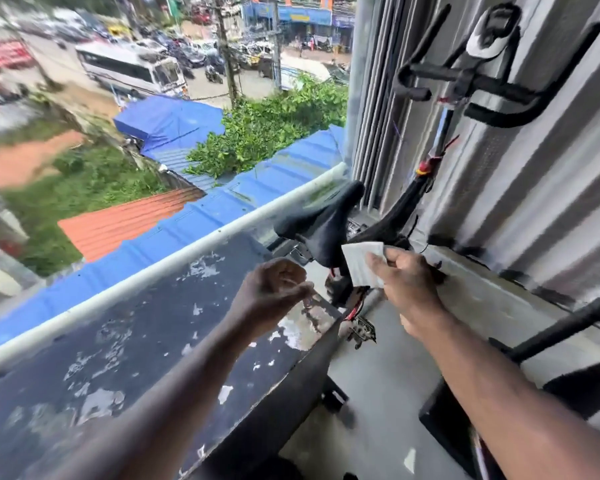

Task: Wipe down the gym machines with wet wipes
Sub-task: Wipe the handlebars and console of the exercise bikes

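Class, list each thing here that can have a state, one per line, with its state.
wipe: held up flat beside the saddle
right hand: pinches the wipe
left hand: fingers curled, nothing seen in it
saddle: no hand on it
handlebars: untouched
ledge: paint flaking

A black ledge (125, 344) with paint peeling in pale patches, a matt black bike saddle (321, 220), a white papery wipe (362, 263).
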